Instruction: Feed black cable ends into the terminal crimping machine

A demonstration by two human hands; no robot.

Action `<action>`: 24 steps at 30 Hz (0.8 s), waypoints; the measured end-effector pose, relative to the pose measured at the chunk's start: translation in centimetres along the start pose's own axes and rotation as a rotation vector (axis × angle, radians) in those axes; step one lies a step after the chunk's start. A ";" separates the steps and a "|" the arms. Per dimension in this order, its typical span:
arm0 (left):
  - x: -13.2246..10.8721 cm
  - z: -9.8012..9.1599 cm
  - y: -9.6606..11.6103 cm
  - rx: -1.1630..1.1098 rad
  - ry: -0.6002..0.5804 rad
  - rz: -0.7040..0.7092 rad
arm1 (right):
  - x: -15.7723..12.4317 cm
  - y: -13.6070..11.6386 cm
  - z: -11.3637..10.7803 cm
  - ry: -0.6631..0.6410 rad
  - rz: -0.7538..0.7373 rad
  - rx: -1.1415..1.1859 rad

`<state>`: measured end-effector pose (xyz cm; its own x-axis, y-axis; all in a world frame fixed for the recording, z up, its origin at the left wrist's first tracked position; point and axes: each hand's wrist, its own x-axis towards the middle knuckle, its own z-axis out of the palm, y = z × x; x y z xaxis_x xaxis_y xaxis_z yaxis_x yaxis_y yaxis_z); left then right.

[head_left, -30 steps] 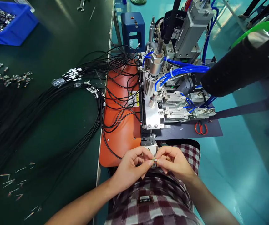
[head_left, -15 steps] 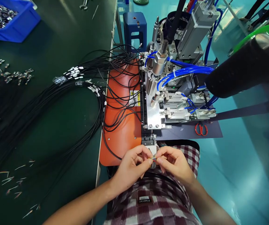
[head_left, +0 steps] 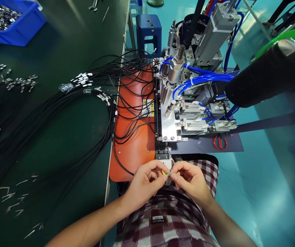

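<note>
My left hand (head_left: 150, 180) is closed in a pinch on the end of a black cable (head_left: 123, 168), which runs into it from the orange machine cover. Thin light-coloured wires (head_left: 168, 174) show between the fingertips of both hands. My right hand (head_left: 191, 178) pinches the far tips of these wires with thumb and forefinger. Both hands are in front of my body, close to the white front end (head_left: 167, 164) of the machine. The fingers hide most of the cable end.
The pneumatic machine (head_left: 172, 127) with blue hoses stands ahead, beside its orange cover (head_left: 134, 156). Bundled black cables (head_left: 96, 144) lie across the dark green table (head_left: 67, 144). A blue bin (head_left: 31, 25) holds metal parts. Red-handled scissors (head_left: 220, 142) lie right; a black tube (head_left: 263, 75) juts in.
Both hands stay nearly in place, with small finger movements at the wires. A bit of yellow now shows more clearly by the left fingertips.
</note>
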<state>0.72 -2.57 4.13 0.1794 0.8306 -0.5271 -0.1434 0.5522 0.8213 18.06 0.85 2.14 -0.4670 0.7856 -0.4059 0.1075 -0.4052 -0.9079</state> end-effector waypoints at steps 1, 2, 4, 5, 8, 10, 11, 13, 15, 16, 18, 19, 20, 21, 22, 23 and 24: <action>0.0 0.0 0.1 0.000 0.005 -0.004 | -0.1 0.1 0.1 0.012 -0.019 -0.021; 0.0 0.0 0.1 -0.001 0.013 -0.006 | -0.1 0.2 0.2 0.028 -0.046 -0.048; 0.1 0.0 0.2 -0.008 0.025 -0.005 | -0.3 0.3 0.3 0.064 -0.116 -0.112; 0.2 0.0 0.2 -0.012 0.029 -0.004 | -0.3 0.4 0.4 0.082 -0.151 -0.142; 0.3 0.1 0.1 -0.012 0.035 -0.004 | -0.4 0.3 0.4 0.092 -0.183 -0.165; 0.2 0.1 -0.1 -0.010 0.032 -0.003 | -0.3 0.3 0.3 0.058 -0.138 -0.115; 0.2 0.1 -0.2 -0.009 0.030 -0.002 | -0.2 0.2 0.2 0.036 -0.108 -0.080; 0.2 0.1 -0.2 -0.003 0.029 0.001 | 0.0 0.2 0.1 -0.003 -0.056 -0.013; 0.2 0.1 -0.2 0.008 0.032 0.000 | 0.2 0.3 0.0 -0.024 -0.014 0.044; 0.2 0.1 -0.2 0.012 0.033 -0.002 | 0.3 0.4 -0.1 -0.032 0.006 0.068; 0.2 0.1 -0.2 0.014 0.034 -0.004 | 0.5 0.6 -0.3 -0.046 0.038 0.105; 0.2 0.1 -0.2 0.013 0.033 -0.005 | 0.5 0.7 -0.3 -0.051 0.047 0.118; 0.2 0.1 -0.2 0.012 0.030 -0.004 | 0.6 0.8 -0.4 -0.056 0.054 0.126; 0.2 0.1 -0.3 0.013 0.027 -0.003 | 0.6 0.9 -0.5 -0.060 0.060 0.132; 0.2 0.0 -0.3 0.014 0.024 -0.001 | 0.6 0.9 -0.5 -0.064 0.066 0.135; 0.2 0.0 -0.3 0.015 0.023 0.002 | 0.7 0.9 -0.5 -0.070 0.073 0.138; 0.2 0.0 -0.3 0.016 0.021 0.004 | 0.7 0.9 -0.5 -0.076 0.080 0.139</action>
<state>0.76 -2.60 3.75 0.1582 0.8344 -0.5280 -0.1286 0.5476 0.8268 18.29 1.30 1.01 -0.5276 0.7125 -0.4626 0.0274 -0.5301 -0.8475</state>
